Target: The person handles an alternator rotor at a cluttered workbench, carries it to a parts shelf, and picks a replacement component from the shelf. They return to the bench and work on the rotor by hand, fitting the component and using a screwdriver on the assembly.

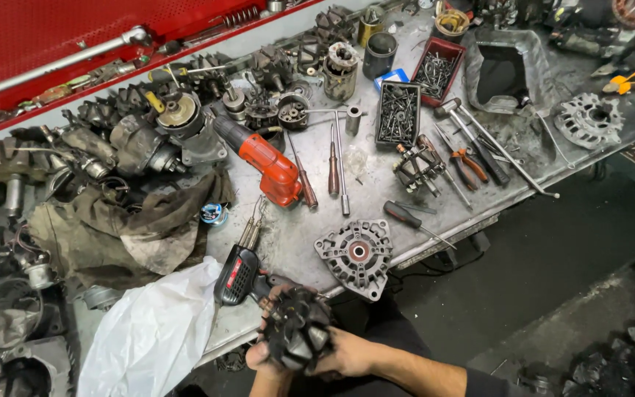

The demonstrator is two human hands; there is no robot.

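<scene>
At the bottom of the frame, both hands, left hand [262, 358] and right hand [350, 356], clasp a greasy black rotor [299, 331] off the surface [295, 242] edge; a slip could drop it.

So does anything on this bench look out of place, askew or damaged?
Nothing looks broken. The bench is crowded: a dirty rag is heaped at the left, and a white plastic bag droops over the near edge. Both hands hold a dark rotor just off the bench.

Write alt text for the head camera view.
Both hands, left hand and right hand, grip a black claw-pole alternator rotor at the edge of a cluttered grey metal workbench, beside a grey finned alternator housing and red cordless drill.
</scene>
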